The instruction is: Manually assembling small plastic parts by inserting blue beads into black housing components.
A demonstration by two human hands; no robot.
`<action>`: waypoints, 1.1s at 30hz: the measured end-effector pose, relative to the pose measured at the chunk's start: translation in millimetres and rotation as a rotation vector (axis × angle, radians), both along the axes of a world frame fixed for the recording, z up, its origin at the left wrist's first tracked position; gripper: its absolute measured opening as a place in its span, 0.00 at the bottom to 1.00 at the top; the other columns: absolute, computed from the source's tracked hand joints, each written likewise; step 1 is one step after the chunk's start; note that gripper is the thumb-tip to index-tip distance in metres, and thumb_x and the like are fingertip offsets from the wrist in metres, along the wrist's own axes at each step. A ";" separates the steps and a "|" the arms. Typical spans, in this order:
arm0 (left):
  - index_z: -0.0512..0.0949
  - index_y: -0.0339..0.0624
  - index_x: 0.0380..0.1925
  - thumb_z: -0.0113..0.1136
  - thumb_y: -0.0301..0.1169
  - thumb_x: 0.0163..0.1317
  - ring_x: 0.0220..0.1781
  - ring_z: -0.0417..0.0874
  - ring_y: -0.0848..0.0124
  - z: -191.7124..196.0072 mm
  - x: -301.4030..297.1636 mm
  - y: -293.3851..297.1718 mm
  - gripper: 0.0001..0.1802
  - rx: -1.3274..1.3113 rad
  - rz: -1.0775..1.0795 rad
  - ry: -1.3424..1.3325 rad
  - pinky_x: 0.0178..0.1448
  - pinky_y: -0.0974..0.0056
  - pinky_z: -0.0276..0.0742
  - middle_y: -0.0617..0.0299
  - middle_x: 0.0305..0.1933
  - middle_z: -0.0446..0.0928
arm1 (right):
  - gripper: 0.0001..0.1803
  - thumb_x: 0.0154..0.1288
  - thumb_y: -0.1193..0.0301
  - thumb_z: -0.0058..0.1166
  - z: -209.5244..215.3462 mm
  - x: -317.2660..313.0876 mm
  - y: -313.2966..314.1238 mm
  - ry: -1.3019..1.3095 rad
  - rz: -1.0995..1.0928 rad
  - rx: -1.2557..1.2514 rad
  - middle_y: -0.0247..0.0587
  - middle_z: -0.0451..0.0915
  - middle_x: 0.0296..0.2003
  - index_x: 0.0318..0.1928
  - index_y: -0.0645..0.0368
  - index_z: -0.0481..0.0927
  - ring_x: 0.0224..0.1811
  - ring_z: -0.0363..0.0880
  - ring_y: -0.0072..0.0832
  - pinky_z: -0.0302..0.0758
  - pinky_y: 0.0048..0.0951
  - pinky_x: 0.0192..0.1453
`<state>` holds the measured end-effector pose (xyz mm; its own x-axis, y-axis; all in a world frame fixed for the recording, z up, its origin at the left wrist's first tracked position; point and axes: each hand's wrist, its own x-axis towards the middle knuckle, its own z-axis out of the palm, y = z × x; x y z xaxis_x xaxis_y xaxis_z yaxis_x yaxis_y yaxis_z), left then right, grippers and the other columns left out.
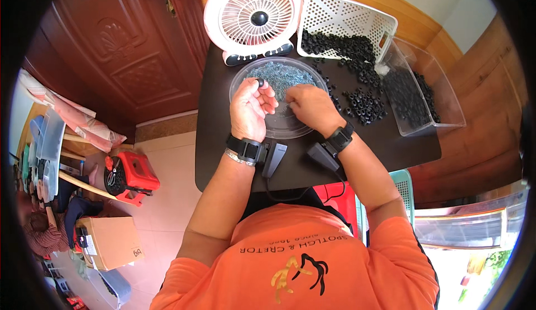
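Observation:
Over the near left rim of a round clear tray (282,133), my left hand (249,111) is turned palm up. Its thumb and forefinger pinch a small black ring-shaped piece (261,82), while the other fingers curl loosely. Small blue-grey glittering bits (285,72) cover the far part of the tray. My right hand (314,108) hangs palm down above the tray's right side, its fingers pressed together close to the bits. Whatever those fingertips hold is too small or hidden to make out.
A white and pink fan (258,18) stands behind the tray. Black ring pieces (364,104) lie loose on the dark table (223,165), spilling from a tipped white basket (349,17); more fill a clear bin (446,109). At far left another person (44,234) sits near a cardboard box (110,243).

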<state>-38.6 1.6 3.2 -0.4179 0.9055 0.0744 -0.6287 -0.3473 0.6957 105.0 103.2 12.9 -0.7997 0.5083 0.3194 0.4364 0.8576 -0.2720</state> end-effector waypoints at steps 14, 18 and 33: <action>0.73 0.45 0.33 0.50 0.38 0.66 0.26 0.77 0.68 0.3 2.0 -1.4 0.10 -0.037 0.004 -0.001 0.30 0.66 0.68 0.61 0.29 0.77 | 0.06 0.56 0.76 0.54 4.6 13.6 2.3 0.224 0.124 -0.068 0.42 0.79 0.34 0.35 0.56 0.82 0.42 0.78 0.42 0.75 0.40 0.46; 0.73 0.45 0.33 0.50 0.38 0.66 0.26 0.78 0.67 0.8 4.7 -1.9 0.10 -0.055 -0.006 -0.004 0.30 0.66 0.69 0.60 0.29 0.77 | 0.10 0.51 0.78 0.59 0.2 11.4 -4.1 0.139 0.141 0.025 0.38 0.79 0.35 0.36 0.55 0.83 0.43 0.77 0.39 0.75 0.37 0.47; 0.73 0.44 0.33 0.51 0.39 0.66 0.27 0.78 0.68 -1.5 5.4 0.2 0.11 -0.061 -0.015 0.019 0.30 0.67 0.69 0.61 0.29 0.77 | 0.04 0.57 0.79 0.55 1.5 6.4 4.3 0.396 0.128 -0.079 0.39 0.78 0.31 0.34 0.62 0.78 0.30 0.76 0.33 0.73 0.32 0.35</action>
<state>-33.2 1.8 1.7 -0.4029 0.9149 0.0269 -0.6204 -0.2945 0.7269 111.3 107.5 14.4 -0.6809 0.4482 0.5791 0.1764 0.8679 -0.4643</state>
